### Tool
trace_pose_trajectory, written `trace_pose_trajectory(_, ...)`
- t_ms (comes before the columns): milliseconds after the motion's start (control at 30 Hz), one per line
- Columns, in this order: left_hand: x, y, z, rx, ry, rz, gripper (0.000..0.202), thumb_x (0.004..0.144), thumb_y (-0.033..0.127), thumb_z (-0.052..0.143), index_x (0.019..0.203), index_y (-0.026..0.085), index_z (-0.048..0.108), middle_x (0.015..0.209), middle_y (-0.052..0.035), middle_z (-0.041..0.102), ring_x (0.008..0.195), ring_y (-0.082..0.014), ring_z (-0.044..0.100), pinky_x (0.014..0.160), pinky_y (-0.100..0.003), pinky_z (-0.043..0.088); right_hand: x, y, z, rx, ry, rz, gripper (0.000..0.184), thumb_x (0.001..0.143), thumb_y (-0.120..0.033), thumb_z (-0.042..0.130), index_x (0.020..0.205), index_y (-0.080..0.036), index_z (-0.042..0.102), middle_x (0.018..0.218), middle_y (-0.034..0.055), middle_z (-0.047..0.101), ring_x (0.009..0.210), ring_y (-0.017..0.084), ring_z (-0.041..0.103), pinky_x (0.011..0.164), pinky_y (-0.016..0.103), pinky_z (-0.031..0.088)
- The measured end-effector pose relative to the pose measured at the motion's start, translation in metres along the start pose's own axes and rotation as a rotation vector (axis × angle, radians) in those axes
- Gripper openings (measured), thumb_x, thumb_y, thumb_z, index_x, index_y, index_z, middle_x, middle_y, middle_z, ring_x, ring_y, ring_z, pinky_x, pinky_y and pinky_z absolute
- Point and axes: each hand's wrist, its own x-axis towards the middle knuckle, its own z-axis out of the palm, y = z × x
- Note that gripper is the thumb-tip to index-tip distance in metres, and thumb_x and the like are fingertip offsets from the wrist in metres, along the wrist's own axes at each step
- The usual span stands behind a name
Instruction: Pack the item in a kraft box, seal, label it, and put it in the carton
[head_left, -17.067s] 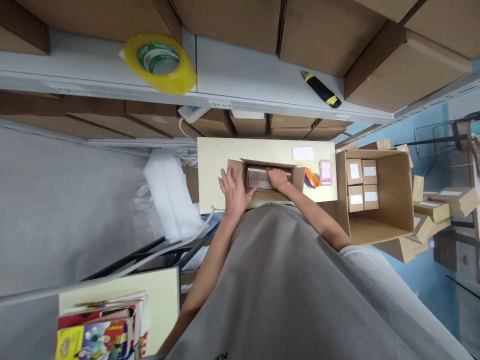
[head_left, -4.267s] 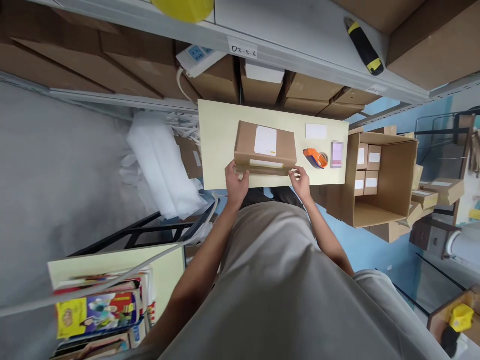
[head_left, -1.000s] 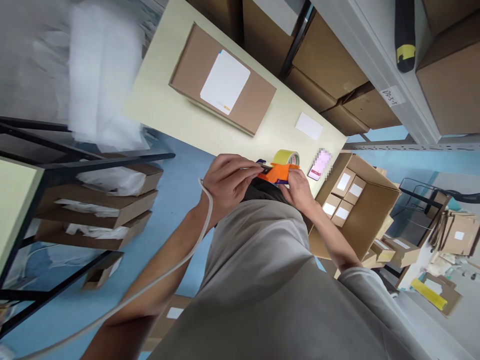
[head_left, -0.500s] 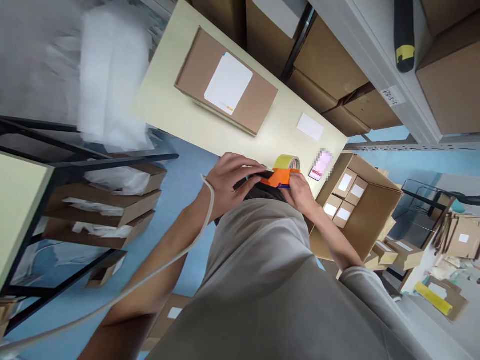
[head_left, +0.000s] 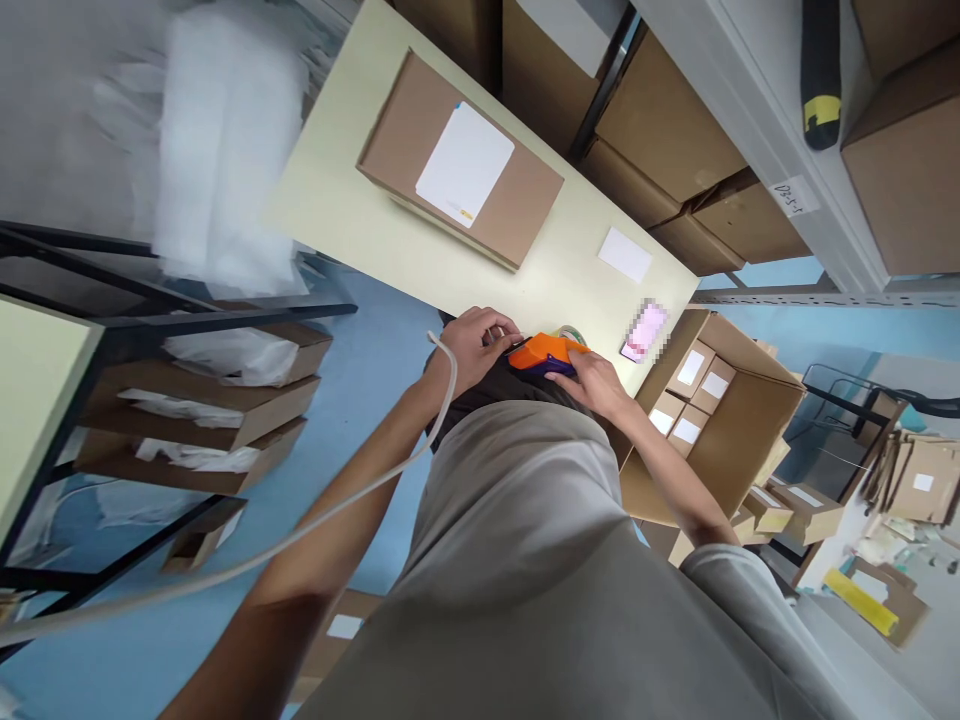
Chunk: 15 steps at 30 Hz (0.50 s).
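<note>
An orange and purple tape dispenser [head_left: 541, 353] is held in front of my waist, by the near edge of the table. My right hand [head_left: 596, 380] grips its right end, thumb along the lower side. My left hand [head_left: 480, 345] is closed, thumb and forefinger pinching at the dispenser's dark left tip; the other fingers are curled. Just behind the dispenser shows the rim of a tape roll [head_left: 574, 334], mostly hidden, so I cannot tell whether it is mounted. A closed brown carton [head_left: 390, 125] with a white label [head_left: 465, 163] lies further up the table.
On the pale table [head_left: 330, 190] lie a white paper slip [head_left: 625, 254] and a phone [head_left: 643, 328]. An open carton [head_left: 757, 410] holding several labelled small boxes stands to the right. Shelves with cartons [head_left: 667, 120] run behind. A white cable [head_left: 360, 495] crosses my left arm.
My left hand has drawn in and curled its fingers at the dispenser's tip. The dispenser has turned and shifted slightly left, showing more orange and covering most of the tape roll.
</note>
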Motion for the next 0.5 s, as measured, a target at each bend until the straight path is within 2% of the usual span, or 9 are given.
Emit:
trace_pose_trajectory(67, -0.003, -0.015, -0.001, -0.024, 0.068, -0.044, 0.025, 0.102, 0.048, 0.074, 0.089, 0.027, 0.078, 0.089, -0.0055, 0.078, 0.083, -0.0244, 0.065, 0.081, -0.041, 0.059, -0.005, 0.014, 0.000, -0.029, -0.028, 0.016, 0.065, 0.113, -0.084, 0.044, 0.105, -0.025, 0.069, 0.087, 0.0091, 0.074, 0.083, 0.030, 0.073, 0.082, 0.042, 0.059)
trace_pose_trajectory(167, 0.001, -0.041, -0.007, -0.014, 0.278, -0.112, 0.020, 0.099, 0.045, 0.077, 0.089, 0.027, 0.076, 0.089, -0.0038, 0.077, 0.083, -0.0231, 0.064, 0.089, -0.041, 0.058, -0.014, 0.038, -0.006, -0.081, -0.027, 0.064, 0.070, 0.113, -0.086, 0.037, 0.105, -0.025, 0.070, 0.086, 0.0097, 0.074, 0.078, 0.031, 0.072, 0.081, 0.043, 0.058)
trace_pose_trajectory(233, 0.010, -0.060, -0.007, -0.016, 0.369, -0.136, 0.018, 0.097, 0.043, 0.078, 0.090, 0.027, 0.075, 0.091, -0.0033, 0.076, 0.085, -0.0229, 0.064, 0.093, -0.042, 0.058, -0.013, 0.051, -0.008, -0.126, 0.011, 0.101, 0.074, 0.112, -0.088, 0.034, 0.103, -0.024, 0.069, 0.083, 0.0110, 0.073, 0.076, 0.032, 0.072, 0.081, 0.045, 0.058)
trace_pose_trajectory(333, 0.032, -0.087, 0.000, -0.055, 0.437, -0.158, 0.019, 0.098, 0.045, 0.078, 0.093, 0.028, 0.072, 0.097, -0.0046, 0.075, 0.090, -0.0238, 0.065, 0.096, -0.044, 0.058, 0.006, 0.061, 0.001, -0.178, 0.102, 0.147, 0.074, 0.111, -0.088, 0.038, 0.103, -0.021, 0.069, 0.080, 0.0133, 0.073, 0.080, 0.035, 0.074, 0.085, 0.048, 0.060)
trace_pose_trajectory(500, 0.064, -0.120, 0.017, -0.113, 0.567, -0.199, 0.026, 0.103, 0.055, 0.074, 0.099, 0.029, 0.069, 0.104, -0.0074, 0.072, 0.094, -0.0248, 0.066, 0.095, -0.046, 0.058, 0.053, 0.063, 0.036, -0.286, 0.162, 0.251, 0.065, 0.116, -0.076, 0.045, 0.108, -0.017, 0.070, 0.091, 0.0193, 0.078, 0.090, 0.036, 0.076, 0.097, 0.054, 0.063)
